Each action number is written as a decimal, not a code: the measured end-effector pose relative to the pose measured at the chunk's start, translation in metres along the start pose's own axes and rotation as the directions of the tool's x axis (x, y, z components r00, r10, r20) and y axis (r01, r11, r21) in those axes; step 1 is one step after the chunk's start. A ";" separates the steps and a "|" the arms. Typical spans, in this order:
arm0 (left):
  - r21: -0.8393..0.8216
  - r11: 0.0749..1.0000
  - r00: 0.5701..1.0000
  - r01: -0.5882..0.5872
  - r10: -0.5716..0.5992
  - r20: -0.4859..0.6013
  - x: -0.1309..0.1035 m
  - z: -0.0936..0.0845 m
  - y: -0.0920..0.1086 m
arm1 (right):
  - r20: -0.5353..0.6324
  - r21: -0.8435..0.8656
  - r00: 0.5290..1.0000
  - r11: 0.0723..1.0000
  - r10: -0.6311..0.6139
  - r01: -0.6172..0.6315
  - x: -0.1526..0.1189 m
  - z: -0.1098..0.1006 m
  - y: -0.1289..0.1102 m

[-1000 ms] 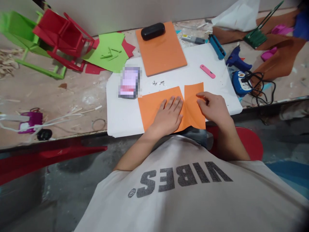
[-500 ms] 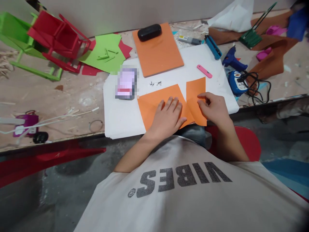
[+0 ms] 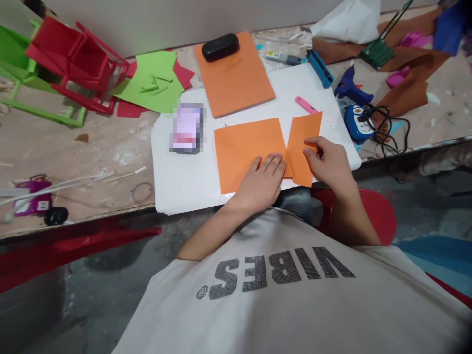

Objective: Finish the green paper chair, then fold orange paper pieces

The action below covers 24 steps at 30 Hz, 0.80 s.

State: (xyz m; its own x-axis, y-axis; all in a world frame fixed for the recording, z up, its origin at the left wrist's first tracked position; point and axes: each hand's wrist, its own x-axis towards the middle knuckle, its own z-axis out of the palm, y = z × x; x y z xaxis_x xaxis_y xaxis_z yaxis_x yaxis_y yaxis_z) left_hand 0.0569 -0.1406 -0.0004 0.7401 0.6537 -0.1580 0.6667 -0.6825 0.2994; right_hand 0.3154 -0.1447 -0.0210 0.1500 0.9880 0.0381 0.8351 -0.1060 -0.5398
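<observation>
Across the upper frame I see the worktable (image 3: 92, 147), with a white board (image 3: 184, 182) at centre. The orange pad (image 3: 239, 83) lies at upper centre, partly on the board. Below it, the creased orange paper (image 3: 247, 147) sits mid-frame, its right part raised. My left hand (image 3: 263, 182) lies flat on it, fingers slightly apart. My right hand (image 3: 328, 160) touches the raised part, thumb and forefinger close; I can't tell whether they pinch it. A black case (image 3: 220, 47) rests on the pad, a pink cutter (image 3: 305, 104) just beyond the paper.
</observation>
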 end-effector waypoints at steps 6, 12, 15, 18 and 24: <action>-0.028 0.999 0.998 0.021 -0.020 0.052 0.005 0.012 -0.004 | 0.068 -0.117 0.997 0.993 -0.025 0.033 0.003 0.001 0.000; -0.031 0.999 0.997 0.010 -0.008 0.072 0.007 0.015 -0.007 | 0.069 -0.152 0.997 0.988 -0.022 0.032 0.006 -0.001 0.006; -0.017 1.000 0.996 0.014 -0.013 0.086 0.006 0.013 -0.006 | 0.040 -0.136 0.999 0.991 0.000 0.006 0.003 -0.003 0.006; -0.013 1.000 0.997 0.012 -0.011 0.083 0.006 0.011 -0.004 | 0.045 -0.094 0.999 0.996 0.012 -0.008 -0.001 -0.005 0.005; -0.012 1.000 0.995 0.022 -0.021 0.101 0.007 0.009 -0.002 | 0.056 -0.080 0.998 0.997 0.020 -0.016 -0.004 -0.008 0.006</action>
State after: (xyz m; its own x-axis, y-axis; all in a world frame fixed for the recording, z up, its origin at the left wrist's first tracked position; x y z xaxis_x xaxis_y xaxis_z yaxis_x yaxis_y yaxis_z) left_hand 0.0612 -0.1379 -0.0104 0.7312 0.6314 -0.2583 0.6818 -0.6640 0.3069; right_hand 0.3238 -0.1497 -0.0179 0.1368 0.9904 -0.0204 0.8721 -0.1302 -0.4717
